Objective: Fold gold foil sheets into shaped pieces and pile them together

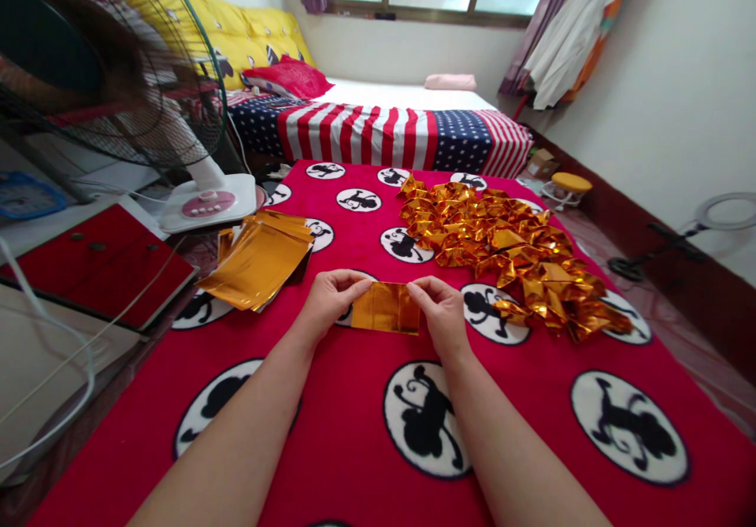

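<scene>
A folded sheet of gold foil paper (386,307) is held between both hands just above a red blanket (331,409) printed with black-and-white monkey circles. My left hand (329,298) pinches the sheet's left edge, fingers closed. My right hand (442,311) pinches its right edge the same way. A stack of flat gold sheets (257,260) lies to the left of my hands. A long heap of folded gold foil pieces (508,247) stretches to the right and behind.
A standing fan (112,62) with a white base (208,202) is at the left, beside a red cabinet top (98,263). A bed with a flag-pattern cover (390,129) lies behind. A ring light (725,213) and small stool (570,186) stand at the right.
</scene>
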`<state>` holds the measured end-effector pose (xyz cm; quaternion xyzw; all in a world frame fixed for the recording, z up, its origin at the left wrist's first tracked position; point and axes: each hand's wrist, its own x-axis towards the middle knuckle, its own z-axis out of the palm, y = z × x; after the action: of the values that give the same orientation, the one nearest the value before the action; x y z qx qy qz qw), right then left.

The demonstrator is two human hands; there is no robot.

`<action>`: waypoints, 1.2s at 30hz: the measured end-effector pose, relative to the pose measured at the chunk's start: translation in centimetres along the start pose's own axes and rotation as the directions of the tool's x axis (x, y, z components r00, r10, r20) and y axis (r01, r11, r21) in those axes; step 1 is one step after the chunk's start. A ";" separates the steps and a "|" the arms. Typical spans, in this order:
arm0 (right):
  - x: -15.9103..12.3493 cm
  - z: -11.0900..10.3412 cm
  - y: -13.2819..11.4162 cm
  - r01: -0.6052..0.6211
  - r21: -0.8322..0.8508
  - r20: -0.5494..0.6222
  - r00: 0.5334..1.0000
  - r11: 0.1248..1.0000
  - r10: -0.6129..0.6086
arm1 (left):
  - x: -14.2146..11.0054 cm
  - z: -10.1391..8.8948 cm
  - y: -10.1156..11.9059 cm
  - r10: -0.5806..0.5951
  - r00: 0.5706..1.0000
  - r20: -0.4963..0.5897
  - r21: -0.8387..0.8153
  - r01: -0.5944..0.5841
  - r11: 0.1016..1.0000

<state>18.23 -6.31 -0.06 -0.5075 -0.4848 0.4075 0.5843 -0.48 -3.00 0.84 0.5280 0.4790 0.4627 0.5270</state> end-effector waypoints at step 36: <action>0.2 0.2 0.9 0.075 -0.820 -0.011 0.989 0.567 -0.147 | -0.4 1.0 -1.4 0.311 0.950 -0.009 0.796 -0.182 0.578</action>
<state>18.13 -5.93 -0.93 -0.7034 -0.6258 0.0805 0.3274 0.40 -3.48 -0.60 0.7306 0.5919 0.3123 0.1355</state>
